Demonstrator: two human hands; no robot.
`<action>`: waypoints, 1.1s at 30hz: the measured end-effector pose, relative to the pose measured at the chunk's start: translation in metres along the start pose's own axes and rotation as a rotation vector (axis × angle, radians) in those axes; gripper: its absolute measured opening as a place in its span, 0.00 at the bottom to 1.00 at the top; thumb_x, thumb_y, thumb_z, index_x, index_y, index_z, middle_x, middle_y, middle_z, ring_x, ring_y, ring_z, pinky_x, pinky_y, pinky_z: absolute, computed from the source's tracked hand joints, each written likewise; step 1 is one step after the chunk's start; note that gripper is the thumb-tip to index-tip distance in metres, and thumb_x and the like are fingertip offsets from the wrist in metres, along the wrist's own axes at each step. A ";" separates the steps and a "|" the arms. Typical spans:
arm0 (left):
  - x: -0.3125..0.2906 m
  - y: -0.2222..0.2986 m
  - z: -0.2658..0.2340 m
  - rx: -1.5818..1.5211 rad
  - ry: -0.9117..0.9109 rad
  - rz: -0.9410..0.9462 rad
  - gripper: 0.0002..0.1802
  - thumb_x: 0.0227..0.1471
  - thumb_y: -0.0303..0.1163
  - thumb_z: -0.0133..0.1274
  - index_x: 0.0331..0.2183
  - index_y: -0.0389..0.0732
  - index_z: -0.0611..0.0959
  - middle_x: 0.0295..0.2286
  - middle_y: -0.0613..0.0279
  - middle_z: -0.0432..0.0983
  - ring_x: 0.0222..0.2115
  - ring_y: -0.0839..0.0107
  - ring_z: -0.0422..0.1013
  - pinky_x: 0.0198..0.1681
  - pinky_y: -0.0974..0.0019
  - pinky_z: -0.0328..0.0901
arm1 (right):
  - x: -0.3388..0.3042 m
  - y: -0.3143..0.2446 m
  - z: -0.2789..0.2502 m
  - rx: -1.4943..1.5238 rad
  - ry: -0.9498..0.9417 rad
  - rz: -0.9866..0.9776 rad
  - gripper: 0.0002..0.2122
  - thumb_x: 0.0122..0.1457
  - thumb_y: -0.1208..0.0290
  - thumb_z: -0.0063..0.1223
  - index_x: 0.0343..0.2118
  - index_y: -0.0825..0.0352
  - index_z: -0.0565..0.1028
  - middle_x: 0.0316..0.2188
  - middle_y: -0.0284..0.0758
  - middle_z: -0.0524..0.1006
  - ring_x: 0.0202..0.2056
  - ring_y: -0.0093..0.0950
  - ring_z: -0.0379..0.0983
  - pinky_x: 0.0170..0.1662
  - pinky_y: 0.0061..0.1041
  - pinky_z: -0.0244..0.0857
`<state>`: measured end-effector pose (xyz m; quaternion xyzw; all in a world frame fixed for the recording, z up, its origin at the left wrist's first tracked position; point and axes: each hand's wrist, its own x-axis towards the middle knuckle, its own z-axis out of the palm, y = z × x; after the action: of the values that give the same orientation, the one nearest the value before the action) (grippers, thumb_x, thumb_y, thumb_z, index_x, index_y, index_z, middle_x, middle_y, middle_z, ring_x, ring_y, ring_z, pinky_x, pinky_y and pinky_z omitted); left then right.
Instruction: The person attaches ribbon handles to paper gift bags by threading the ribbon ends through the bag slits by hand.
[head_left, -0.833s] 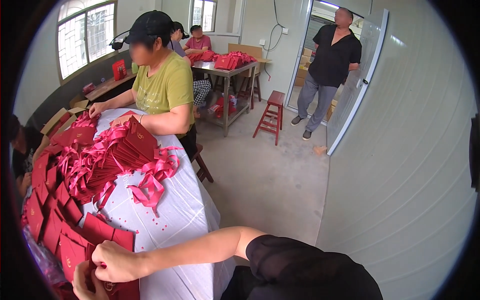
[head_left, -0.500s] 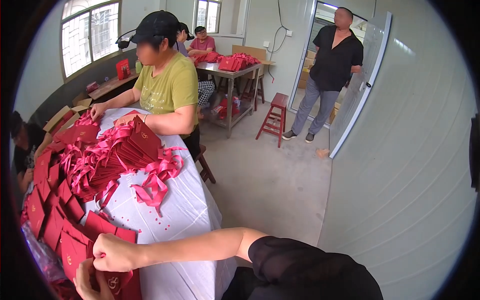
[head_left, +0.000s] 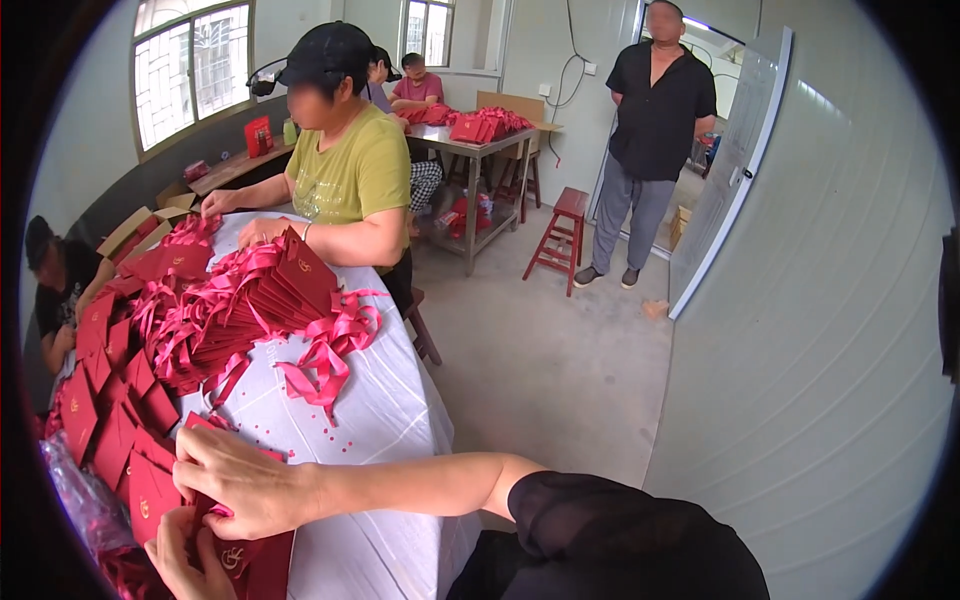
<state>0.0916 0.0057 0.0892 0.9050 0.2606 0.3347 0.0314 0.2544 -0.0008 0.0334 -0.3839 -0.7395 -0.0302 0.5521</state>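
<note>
At the lower left of the table, my left hand (head_left: pixel 185 560) is closed on a dark red paper envelope (head_left: pixel 262 562) with a gold emblem. My right hand (head_left: pixel 250 482) reaches in from the right and bends over the same envelope, its fingers curled and pinching at the upper part. A bit of bright pink ribbon (head_left: pixel 220 510) shows between the two hands. What the right fingertips grip is mostly hidden. Just beyond my hands, loose red envelopes (head_left: pixel 150 400) lie overlapping. Farther up stands a packed row of envelopes (head_left: pixel 285 285) with pink ribbons (head_left: pixel 330 360) trailing from it.
A white cloth (head_left: pixel 390 420) covers the table, sprinkled with small red dots. A co-worker in a green shirt (head_left: pixel 355 175) handles ribbons across it; another person (head_left: pixel 65 290) sits at the far left. A plastic bag (head_left: pixel 85 500) lies at the left edge. A red stool (head_left: pixel 560 240) stands behind.
My right hand has gone from a tight fist to a looser pinch over the envelope. The view has shifted slightly. The person by the door has turned and stands nearer the doorway's middle.
</note>
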 end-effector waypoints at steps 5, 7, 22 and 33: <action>0.000 0.005 -0.003 0.017 -0.031 -0.018 0.05 0.46 0.20 0.54 0.30 0.31 0.78 0.26 0.51 0.77 0.25 0.65 0.73 0.28 0.65 0.67 | 0.002 -0.002 -0.007 -0.058 -0.085 0.004 0.14 0.36 0.75 0.59 0.26 0.67 0.66 0.32 0.40 0.62 0.35 0.36 0.61 0.37 0.33 0.57; 0.000 0.007 -0.001 0.014 -0.035 -0.012 0.05 0.45 0.20 0.54 0.29 0.31 0.78 0.25 0.52 0.77 0.25 0.65 0.74 0.27 0.65 0.67 | 0.004 -0.001 -0.010 -0.052 -0.151 0.021 0.12 0.37 0.72 0.58 0.25 0.68 0.67 0.31 0.40 0.63 0.35 0.35 0.61 0.36 0.33 0.57; -0.030 -0.003 0.011 0.053 -0.047 -0.139 0.18 0.47 0.21 0.48 0.43 0.33 0.68 0.30 0.51 0.70 0.32 0.53 0.62 0.43 0.58 0.55 | 0.095 0.014 -0.009 -0.024 -1.268 0.022 0.12 0.50 0.66 0.47 0.33 0.68 0.79 0.26 0.42 0.78 0.30 0.33 0.73 0.35 0.32 0.64; -0.014 0.015 0.010 -0.119 0.046 -0.102 0.11 0.43 0.19 0.51 0.32 0.37 0.71 0.26 0.53 0.74 0.27 0.54 0.68 0.38 0.61 0.57 | 0.098 0.020 -0.033 0.223 -1.329 0.178 0.08 0.51 0.71 0.50 0.24 0.71 0.76 0.14 0.27 0.66 0.20 0.17 0.59 0.25 0.22 0.55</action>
<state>0.0956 -0.0126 0.0772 0.8791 0.2868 0.3683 0.0960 0.2827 0.0499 0.1207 -0.3210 -0.8860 0.3342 0.0173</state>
